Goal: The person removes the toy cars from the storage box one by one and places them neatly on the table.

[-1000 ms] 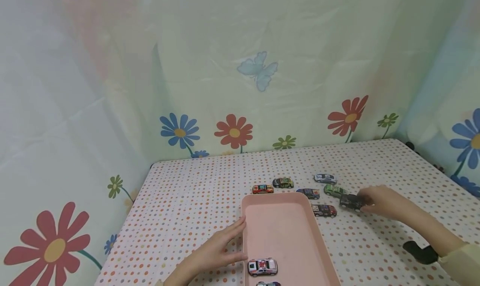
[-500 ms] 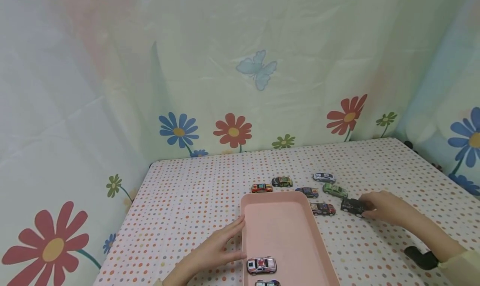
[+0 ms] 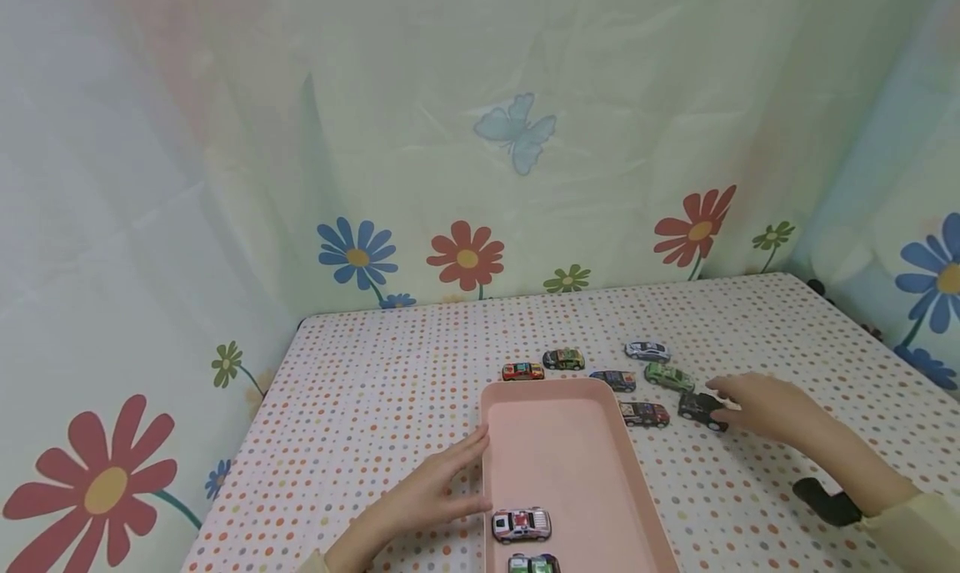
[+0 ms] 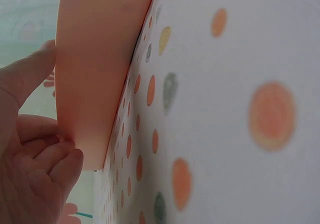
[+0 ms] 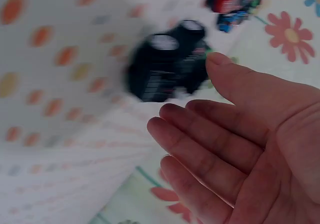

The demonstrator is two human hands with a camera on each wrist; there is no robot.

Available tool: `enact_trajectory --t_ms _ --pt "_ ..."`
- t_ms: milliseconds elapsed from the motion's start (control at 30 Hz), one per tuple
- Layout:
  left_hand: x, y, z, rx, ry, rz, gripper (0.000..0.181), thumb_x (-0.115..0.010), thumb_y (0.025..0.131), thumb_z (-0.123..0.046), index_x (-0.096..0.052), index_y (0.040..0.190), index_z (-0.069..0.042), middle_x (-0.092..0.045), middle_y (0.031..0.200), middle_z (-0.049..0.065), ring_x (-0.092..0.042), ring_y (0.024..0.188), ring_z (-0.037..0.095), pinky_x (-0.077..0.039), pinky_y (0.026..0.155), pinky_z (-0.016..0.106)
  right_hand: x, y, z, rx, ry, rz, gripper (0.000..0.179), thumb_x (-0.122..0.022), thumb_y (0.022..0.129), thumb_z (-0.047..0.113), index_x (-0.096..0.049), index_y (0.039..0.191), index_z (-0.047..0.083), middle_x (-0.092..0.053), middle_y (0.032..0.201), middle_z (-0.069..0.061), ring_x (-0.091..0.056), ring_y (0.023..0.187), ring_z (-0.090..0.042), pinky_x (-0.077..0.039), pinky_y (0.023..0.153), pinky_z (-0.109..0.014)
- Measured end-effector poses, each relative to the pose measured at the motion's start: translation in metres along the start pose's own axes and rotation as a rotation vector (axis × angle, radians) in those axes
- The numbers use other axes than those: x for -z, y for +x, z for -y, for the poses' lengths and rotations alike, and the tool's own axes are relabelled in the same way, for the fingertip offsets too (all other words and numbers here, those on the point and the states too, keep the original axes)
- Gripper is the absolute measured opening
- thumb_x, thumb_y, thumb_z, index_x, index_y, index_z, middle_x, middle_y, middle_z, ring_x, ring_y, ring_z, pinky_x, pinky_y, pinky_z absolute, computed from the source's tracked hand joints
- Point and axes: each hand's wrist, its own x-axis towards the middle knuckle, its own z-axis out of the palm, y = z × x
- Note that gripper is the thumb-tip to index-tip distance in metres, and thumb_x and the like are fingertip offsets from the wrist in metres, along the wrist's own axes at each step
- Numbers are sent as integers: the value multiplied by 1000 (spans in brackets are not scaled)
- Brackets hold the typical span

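My right hand (image 3: 763, 406) is beside a black toy car (image 3: 702, 410), its fingers extended and loosely spread around the near end. In the right wrist view the thumb reaches close to the blurred toy car (image 5: 167, 64), and a gap shows between the other fingers and it. On the left, my left hand (image 3: 431, 494) rests against the long side of a pink tray (image 3: 491, 402), thumb and forefinger apart along its rim. The left wrist view has the fingertips touching the tray's outer wall (image 4: 95, 74). A white-and-red toy car (image 3: 521, 525) and a green-and-white toy car (image 3: 533, 564) sit inside the tray.
Several toy cars stand beyond and right of the tray, including a green one (image 3: 670, 377), a silver one (image 3: 647, 351), a dark red one (image 3: 645, 414) and an orange one (image 3: 522, 371). A black curved object (image 3: 825, 501) lies by the right forearm. Flowered curtains (image 3: 600, 139) border the dotted table.
The black car has turned slightly and shifted a little towards me, and my right fingers have loosened from it. The left hand stays at the tray.
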Motion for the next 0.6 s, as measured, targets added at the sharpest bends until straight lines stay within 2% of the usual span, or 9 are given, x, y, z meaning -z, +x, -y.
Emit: enact_trajectory --t_ms 167,367,500,600 --pt "-1 0 1 7 -12 2 74 -65 88 -34 -33 141 6 -21 151 14 -25 135 25 -25 108 39 18 2 29 51 -34 -81 40 -74 80 18 -63 107 -8 -65 96 -21 -61 88 -38 -52 70 -50" --pt "-1 0 1 5 -9 2 73 -65 88 -33 -33 141 6 -21 151 15 -25 135 26 -26 107 39 44 5 85 144 -27 -159 39 -72 82 20 -64 114 -1 -64 107 -20 -60 99 -38 -51 76 -52" --pt "-1 0 0 8 -5 4 73 -65 88 -32 -33 141 6 -21 151 15 -25 135 26 -26 107 38 58 8 121 216 -23 -188 37 -71 83 21 -65 115 3 -65 107 -17 -62 97 -33 -54 73 -47" --pt "0 1 0 9 -1 2 73 -65 88 -33 -33 141 6 -21 151 15 -25 135 26 -26 107 39 64 9 145 314 4 -228 34 -73 82 18 -66 111 3 -67 101 -12 -65 88 -26 -56 67 -39"
